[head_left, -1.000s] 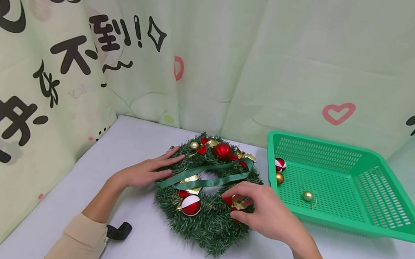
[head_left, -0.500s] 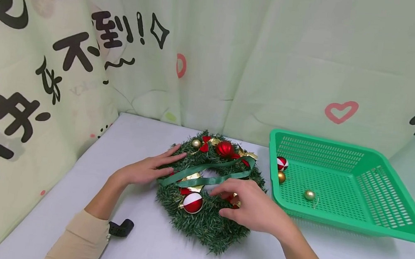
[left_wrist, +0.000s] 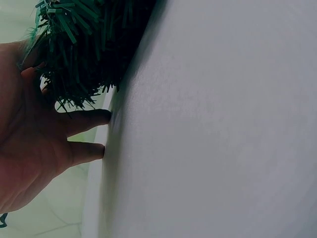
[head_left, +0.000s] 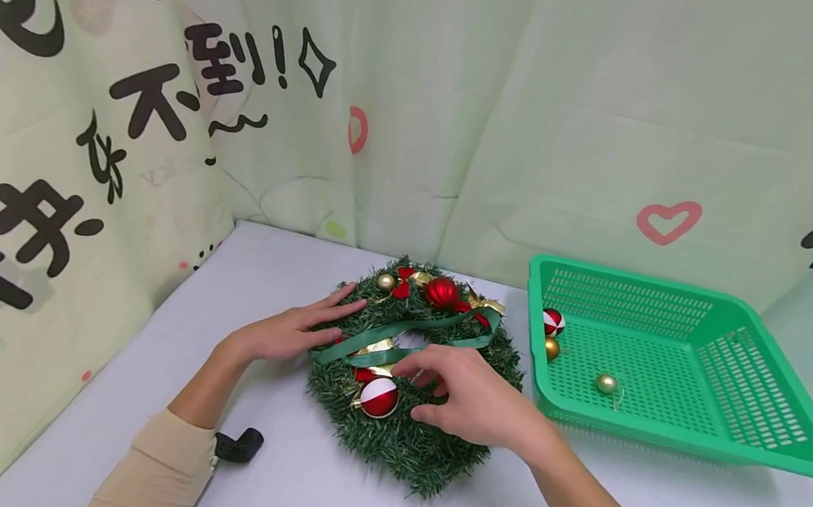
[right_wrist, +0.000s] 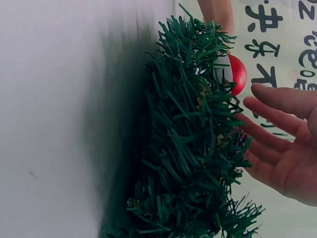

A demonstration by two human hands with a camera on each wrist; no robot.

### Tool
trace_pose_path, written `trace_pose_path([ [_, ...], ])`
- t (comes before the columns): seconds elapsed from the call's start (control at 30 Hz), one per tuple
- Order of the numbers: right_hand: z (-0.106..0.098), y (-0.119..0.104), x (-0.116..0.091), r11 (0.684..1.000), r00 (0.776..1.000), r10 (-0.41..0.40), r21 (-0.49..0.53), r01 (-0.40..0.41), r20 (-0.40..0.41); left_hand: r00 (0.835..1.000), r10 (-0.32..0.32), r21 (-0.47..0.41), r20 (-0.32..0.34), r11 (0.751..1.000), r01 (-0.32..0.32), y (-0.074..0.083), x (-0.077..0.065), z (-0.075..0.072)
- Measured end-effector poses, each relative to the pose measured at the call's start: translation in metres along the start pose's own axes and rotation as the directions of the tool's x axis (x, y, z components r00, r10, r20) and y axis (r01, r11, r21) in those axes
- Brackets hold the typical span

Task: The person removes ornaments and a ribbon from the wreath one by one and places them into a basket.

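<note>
A green Christmas wreath (head_left: 402, 453) lies on the white table, trimmed with a red ridged bauble (head_left: 441, 293), a small gold bauble (head_left: 385, 282) and red and gold bows. A green ribbon (head_left: 369, 338) runs across its centre. My left hand (head_left: 289, 330) rests with spread fingers at the wreath's left edge; the left wrist view shows two fingertips near the tabletop. My right hand (head_left: 462, 398) hovers over the right side, close to a red-and-white bauble (head_left: 379, 398). In the right wrist view its thumb and fingers (right_wrist: 270, 131) are apart, holding nothing visible.
To the right stands a green plastic basket (head_left: 654, 431) containing a red-and-white bauble (head_left: 553, 322), a darker gold bauble (head_left: 552, 348) and a pale gold bauble (head_left: 606, 384). A printed curtain (head_left: 419, 124) hangs behind the table. A black device (head_left: 238, 445) sits by the left sleeve.
My right hand has moved left over the wreath, from the bow on its right side towards the red-and-white bauble, its fingers leaving that bow. My left hand stays on the wreath's left edge.
</note>
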State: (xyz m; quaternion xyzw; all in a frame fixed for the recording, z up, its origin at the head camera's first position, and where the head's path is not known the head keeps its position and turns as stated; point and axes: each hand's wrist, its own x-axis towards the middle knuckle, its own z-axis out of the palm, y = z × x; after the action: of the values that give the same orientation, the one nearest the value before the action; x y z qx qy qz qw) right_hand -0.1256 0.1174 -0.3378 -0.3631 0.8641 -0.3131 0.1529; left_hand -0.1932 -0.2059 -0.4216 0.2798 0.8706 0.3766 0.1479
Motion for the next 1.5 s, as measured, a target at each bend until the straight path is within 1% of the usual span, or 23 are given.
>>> trace_pose_path([
  [0.1, 0.002, 0.0, 0.003, 1.0, 1.0, -0.002, 0.012, 0.002, 0.004, 1.0, 0.0, -0.004, 0.002, 1.0, 0.0, 0.0, 0.001, 0.001],
  [0.37, 0.009, 0.003, 0.01, 0.996, 1.0, 0.0, 0.087, -0.001, 0.005, 1.0, -0.007, 0.001, 0.005, 1.0, 0.007, -0.001, 0.002, 0.001],
  [0.67, 0.017, 0.002, 0.02, 0.994, 1.0, -0.002, 0.112, 0.0, 0.018, 1.0, -0.008, -0.012, 0.004, 1.0, 0.008, 0.0, 0.001, -0.001],
  [0.93, 0.025, 0.001, 0.023, 0.995, 1.0, -0.03, 0.095, 0.029, 0.007, 1.0, -0.002, -0.003, 0.001, 1.0, 0.002, -0.001, 0.001, 0.0],
  [1.17, 0.027, 0.001, 0.025, 0.997, 1.0, -0.03, 0.068, 0.03, -0.007, 1.0, -0.001, -0.011, 0.002, 1.0, 0.001, 0.0, 0.001, -0.001],
  [1.5, 0.027, 0.0, 0.022, 0.997, 0.999, -0.028, 0.074, 0.03, -0.026, 1.0, 0.002, -0.014, 0.005, 1.0, -0.002, -0.001, 0.001, 0.0],
])
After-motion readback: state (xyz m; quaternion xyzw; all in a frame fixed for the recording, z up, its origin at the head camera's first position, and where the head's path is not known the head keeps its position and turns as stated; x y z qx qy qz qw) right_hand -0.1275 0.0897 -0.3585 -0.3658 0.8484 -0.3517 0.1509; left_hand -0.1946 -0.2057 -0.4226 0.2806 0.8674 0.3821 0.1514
